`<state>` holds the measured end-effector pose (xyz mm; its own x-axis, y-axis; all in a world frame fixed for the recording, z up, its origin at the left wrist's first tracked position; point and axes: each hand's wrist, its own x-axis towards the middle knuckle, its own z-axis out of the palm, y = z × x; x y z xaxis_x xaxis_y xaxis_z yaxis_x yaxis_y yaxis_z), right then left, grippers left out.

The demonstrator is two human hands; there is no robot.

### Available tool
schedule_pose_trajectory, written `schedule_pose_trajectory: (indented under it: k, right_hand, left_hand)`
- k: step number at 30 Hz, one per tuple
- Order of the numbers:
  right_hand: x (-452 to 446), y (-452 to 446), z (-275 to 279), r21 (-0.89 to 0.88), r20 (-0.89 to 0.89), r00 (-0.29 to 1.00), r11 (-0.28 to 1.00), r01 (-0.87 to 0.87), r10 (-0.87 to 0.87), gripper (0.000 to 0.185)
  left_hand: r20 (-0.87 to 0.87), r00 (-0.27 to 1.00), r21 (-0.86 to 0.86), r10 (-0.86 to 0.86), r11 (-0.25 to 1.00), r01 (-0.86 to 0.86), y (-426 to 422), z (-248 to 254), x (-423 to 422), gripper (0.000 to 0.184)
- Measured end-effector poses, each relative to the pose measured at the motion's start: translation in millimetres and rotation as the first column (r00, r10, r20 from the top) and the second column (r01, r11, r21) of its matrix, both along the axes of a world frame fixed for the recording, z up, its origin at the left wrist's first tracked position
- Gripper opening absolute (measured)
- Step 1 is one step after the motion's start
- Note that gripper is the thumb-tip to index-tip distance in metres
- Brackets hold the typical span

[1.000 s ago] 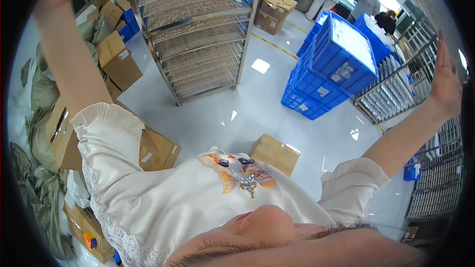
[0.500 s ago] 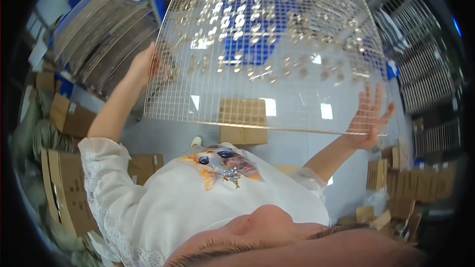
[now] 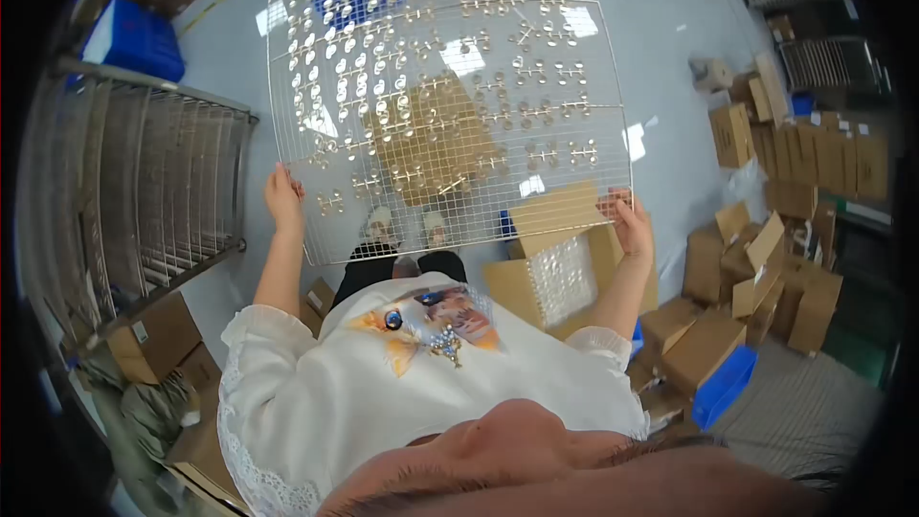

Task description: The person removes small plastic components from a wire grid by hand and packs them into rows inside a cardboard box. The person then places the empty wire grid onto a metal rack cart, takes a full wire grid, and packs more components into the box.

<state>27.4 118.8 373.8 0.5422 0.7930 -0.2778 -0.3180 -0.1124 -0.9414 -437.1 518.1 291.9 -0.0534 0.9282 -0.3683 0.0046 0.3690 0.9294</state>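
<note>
A large wire mesh rack (image 3: 623, 107) is held out in front of me, and both hands grip its sides near the near corners. Many small shiny metal pieces (image 3: 385, 107), each with paired round ends, sit in rows over the mesh. My left hand (image 3: 284, 196) is closed on the left rim. At the right rim, the fingers of my right hand (image 3: 627, 220) curl around the wire. Through the mesh, a brown cardboard box (image 3: 431, 148) shows on the floor below.
To the left stands a metal shelf cart (image 3: 172, 182) with stacked racks. An open carton with bubble wrap (image 3: 563, 278) lies below my right hand. Several cardboard boxes (image 3: 704, 340) and a blue bin (image 3: 725, 386) are at right. Another blue bin (image 3: 134, 43) stands at upper left.
The rack sits farther from my body, with more of its surface showing. My right hand, earlier spread against the mesh, now grips the rim. The view has shifted, bringing the cart closer on the left.
</note>
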Motion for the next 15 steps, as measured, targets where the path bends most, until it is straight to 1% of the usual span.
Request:
schedule_pose_trajectory:
  k: [1, 3, 5, 6, 7, 8, 9, 10, 11, 12, 13, 14, 15]
  right_hand:
    - [1.1, 3.8, -5.1, -0.110, -0.010, 0.999, 0.994, 0.030, -0.031, 0.044]
    - [-0.7, 20.0, 20.8, -0.314, -0.014, 0.997, 0.947, 0.071, -0.079, 0.036]
    - [-9.7, 31.2, 35.1, -0.451, 0.050, 0.996, 0.888, 0.094, -0.080, 0.029]
    - [-7.1, 36.1, 28.2, -0.527, 0.092, 0.993, 0.843, 0.106, -0.068, 0.029]
    - [-12.3, 49.9, 1.4, -0.567, 0.114, 0.992, 0.816, 0.110, -0.054, 0.030]
    - [-5.6, 24.2, -154.6, -0.660, 0.090, 0.995, 0.746, 0.091, -0.042, 0.031]
    - [-7.2, 19.8, -191.8, -0.691, 0.109, 0.993, 0.716, 0.103, -0.038, 0.032]
    - [-9.2, 25.9, -240.3, -0.721, 0.132, 0.991, 0.683, 0.120, -0.035, 0.033]
    - [-37.4, 59.9, -298.3, -0.770, 0.147, 0.989, 0.625, 0.127, -0.020, 0.033]
    - [-40.8, 55.9, -318.4, -0.792, 0.159, 0.987, 0.595, 0.138, -0.016, 0.034]
    - [-34.0, 46.8, -334.1, -0.811, 0.161, 0.987, 0.568, 0.136, -0.006, 0.035]
    - [-28.2, 35.3, -340.7, -0.825, 0.158, 0.987, 0.550, 0.131, 0.001, 0.036]
    - [-24.1, 31.5, -337.6, -0.836, 0.151, 0.989, 0.534, 0.123, 0.008, 0.037]
  left_hand:
    - [-0.019, 0.999, -0.006, 0.028, 1.000, -0.029, 2.3, -6.1, 1.9, 0.036]
    - [-0.046, 0.994, -0.003, 0.099, 0.995, -0.099, 12.8, 15.9, 0.7, 0.037]
    - [-0.028, 0.994, -0.004, 0.102, 0.995, -0.102, 12.8, 28.5, -3.1, 0.038]
    - [-0.010, 0.993, -0.004, 0.114, 0.993, -0.114, 15.2, 32.7, -2.4, 0.039]
    - [0.019, 0.991, 0.007, 0.130, 0.991, -0.130, 9.9, 13.5, 2.1, 0.039]
    - [-0.046, 0.990, -0.034, 0.131, 0.991, -0.133, -20.0, -138.7, 0.7, 0.040]
    - [-0.069, 0.990, -0.045, 0.121, 0.991, -0.125, -31.0, -160.6, 4.2, 0.040]
    - [-0.084, 0.988, -0.041, 0.129, 0.990, -0.132, -35.0, -196.0, 11.3, 0.040]
    - [-0.112, 0.984, -0.094, 0.136, 0.985, -0.147, 9.6, -284.3, -18.2, 0.041]
    - [-0.141, 0.981, -0.109, 0.137, 0.982, -0.152, 11.3, -289.3, -22.3, 0.041]
    - [-0.171, 0.975, -0.110, 0.140, 0.981, -0.160, 3.1, -281.9, -12.4, 0.042]
    - [-0.189, 0.973, -0.120, 0.133, 0.980, -0.157, -7.9, -280.4, -5.8, 0.042]
    - [-0.201, 0.970, -0.098, 0.134, 0.983, -0.156, -11.0, -262.2, 1.1, 0.041]
